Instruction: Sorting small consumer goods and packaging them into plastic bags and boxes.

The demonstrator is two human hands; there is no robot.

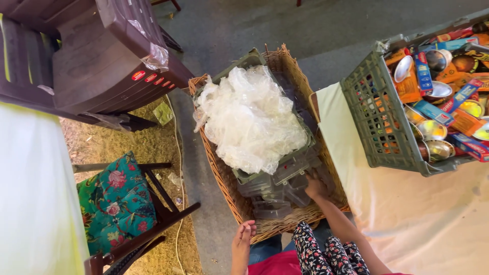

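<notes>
grey crate (pixel 377 117) cut off right, right hand (pixel 316 187) fingertips hidden

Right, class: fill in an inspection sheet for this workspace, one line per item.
Surface: cream cloth-covered table, concrete floor.
Job's things: wicker basket holding clear plastic containers and a green tray of crumpled clear plastic wrap.
Clutter: green crate of boxes and shiny discs.
Grippers: right hand on the containers; left hand open, at the basket's rim.
Cables: white cord on the floor.
Surroundings: stacked brown plastic chairs, floral cushion.

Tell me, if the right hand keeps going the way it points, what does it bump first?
Probably the clear plastic containers in the wicker basket; the right hand already seems to touch them, though depth is unclear.
</notes>
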